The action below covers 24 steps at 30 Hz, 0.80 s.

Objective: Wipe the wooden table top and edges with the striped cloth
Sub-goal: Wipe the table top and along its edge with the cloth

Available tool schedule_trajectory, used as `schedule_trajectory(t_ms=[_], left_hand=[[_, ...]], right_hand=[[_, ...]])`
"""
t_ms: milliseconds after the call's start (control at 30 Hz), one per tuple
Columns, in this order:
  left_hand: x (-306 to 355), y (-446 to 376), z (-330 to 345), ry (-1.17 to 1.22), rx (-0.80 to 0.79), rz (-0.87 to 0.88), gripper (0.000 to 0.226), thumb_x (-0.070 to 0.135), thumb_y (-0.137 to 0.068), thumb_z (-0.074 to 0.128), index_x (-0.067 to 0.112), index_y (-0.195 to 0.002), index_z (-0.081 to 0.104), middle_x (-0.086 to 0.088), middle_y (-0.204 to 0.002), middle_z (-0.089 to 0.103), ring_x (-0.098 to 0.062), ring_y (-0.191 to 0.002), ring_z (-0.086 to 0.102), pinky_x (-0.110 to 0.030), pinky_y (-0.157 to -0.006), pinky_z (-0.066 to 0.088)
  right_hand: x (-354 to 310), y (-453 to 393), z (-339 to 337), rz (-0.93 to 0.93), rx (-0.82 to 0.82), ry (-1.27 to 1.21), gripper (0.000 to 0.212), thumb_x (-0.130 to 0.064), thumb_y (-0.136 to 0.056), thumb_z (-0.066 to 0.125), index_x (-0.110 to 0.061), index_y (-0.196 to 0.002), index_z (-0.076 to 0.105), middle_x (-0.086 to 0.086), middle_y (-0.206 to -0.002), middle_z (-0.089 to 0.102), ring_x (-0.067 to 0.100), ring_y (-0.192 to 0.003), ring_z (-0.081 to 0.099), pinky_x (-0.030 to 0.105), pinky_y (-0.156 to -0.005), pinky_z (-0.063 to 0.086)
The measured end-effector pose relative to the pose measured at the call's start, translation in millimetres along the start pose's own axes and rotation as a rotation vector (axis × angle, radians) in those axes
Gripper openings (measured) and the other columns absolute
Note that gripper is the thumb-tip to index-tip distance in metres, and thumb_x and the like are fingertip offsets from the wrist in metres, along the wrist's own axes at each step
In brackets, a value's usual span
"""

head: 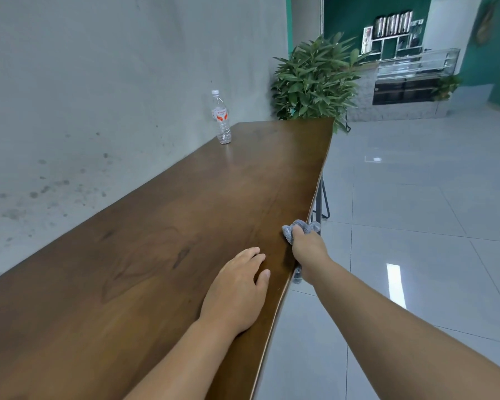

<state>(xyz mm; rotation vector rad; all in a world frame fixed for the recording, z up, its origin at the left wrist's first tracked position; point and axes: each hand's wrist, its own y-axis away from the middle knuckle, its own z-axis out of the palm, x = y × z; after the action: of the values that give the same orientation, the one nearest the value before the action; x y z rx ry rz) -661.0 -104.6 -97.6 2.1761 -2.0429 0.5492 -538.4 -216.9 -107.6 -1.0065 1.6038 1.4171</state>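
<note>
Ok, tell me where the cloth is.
The cloth is bunched in the right hand on the table's right edge, ahead of the flat left hand.

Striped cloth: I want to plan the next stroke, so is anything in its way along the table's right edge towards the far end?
Nothing visible does. The right hand grips the cloth at the table edge; the bottle stands by the wall side.

Left hand (pixel 237 290) flat, fingers straight, right hand (pixel 308 249) curled in grip
</note>
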Motion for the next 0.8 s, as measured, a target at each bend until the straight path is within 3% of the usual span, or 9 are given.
schedule_trajectory(t_ms=[367,500,733,800], left_hand=[[-8,26,-8,0.006,-0.014,0.037,0.05,0.046,-0.101,0.032,0.034,-0.149,0.027,0.02,-0.155,0.021,0.001,-0.142,0.017,-0.021,-0.115,0.019],[-8,24,-6,0.017,0.006,0.027,0.048,0.046,-0.101,0.032,0.035,-0.148,0.029,0.02,-0.155,0.022,0.001,-0.142,0.019,-0.02,-0.113,0.019],[-7,25,-7,0.021,-0.012,0.016,0.048,0.043,-0.101,0.031,0.033,-0.148,0.031,0.019,-0.155,0.023,-0.001,-0.142,0.019,-0.023,-0.115,0.02],[-6,27,-9,0.014,-0.023,0.026,0.048,0.043,-0.102,0.031,0.032,-0.148,0.03,0.018,-0.156,0.022,-0.001,-0.142,0.018,-0.023,-0.115,0.019]], right_hand=[[33,39,5,-0.015,-0.015,0.046,0.052,-0.046,-0.102,0.034,-0.016,-0.144,0.039,0.01,-0.131,0.053,0.027,-0.114,0.052,0.04,-0.091,0.047],[19,22,4,-0.027,0.01,0.074,0.056,-0.045,-0.1,0.037,-0.012,-0.145,0.039,0.012,-0.135,0.052,0.03,-0.119,0.051,0.044,-0.1,0.045],[11,18,3,-0.019,0.031,0.036,0.056,-0.045,-0.1,0.038,-0.011,-0.144,0.039,0.013,-0.133,0.052,0.029,-0.115,0.052,0.04,-0.089,0.045],[16,27,4,-0.012,0.032,0.033,0.057,-0.046,-0.1,0.037,-0.012,-0.146,0.037,0.012,-0.137,0.05,0.03,-0.118,0.051,0.041,-0.093,0.045]])
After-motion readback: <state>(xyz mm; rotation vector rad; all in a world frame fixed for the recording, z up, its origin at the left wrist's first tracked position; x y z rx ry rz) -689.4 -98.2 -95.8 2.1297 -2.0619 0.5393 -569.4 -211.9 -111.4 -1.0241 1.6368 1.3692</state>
